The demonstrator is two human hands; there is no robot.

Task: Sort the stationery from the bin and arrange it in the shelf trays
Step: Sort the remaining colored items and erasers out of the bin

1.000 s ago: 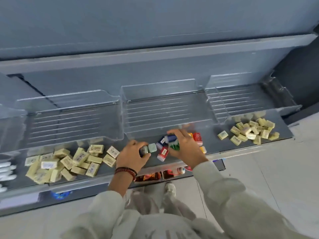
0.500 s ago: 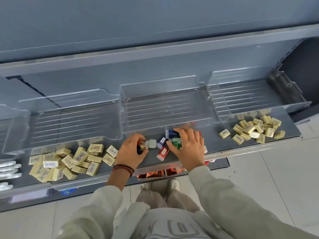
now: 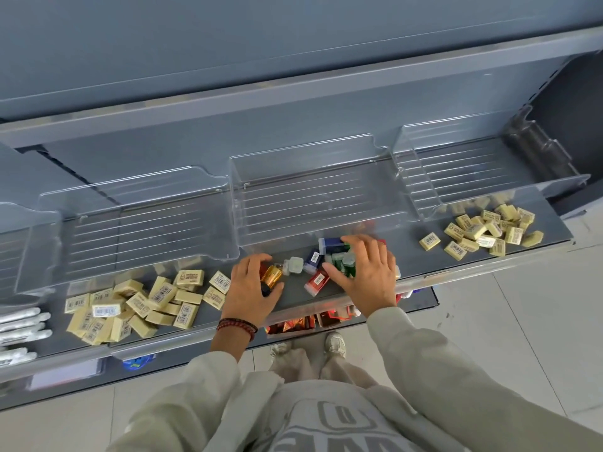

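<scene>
Sorting on the shelf (image 3: 408, 256) below the unfilled middle tray (image 3: 313, 164), the left hand (image 3: 249, 290) is now gripping a gold piece (image 3: 271, 278) instead of the grey piece (image 3: 293, 265) while the right hand (image 3: 368, 272) is clutching green pieces (image 3: 342, 262).

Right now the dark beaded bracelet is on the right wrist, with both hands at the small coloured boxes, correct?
No: the head view shows the dark beaded bracelet on the left wrist. The left hand and right hand are both at the small coloured boxes.
</scene>
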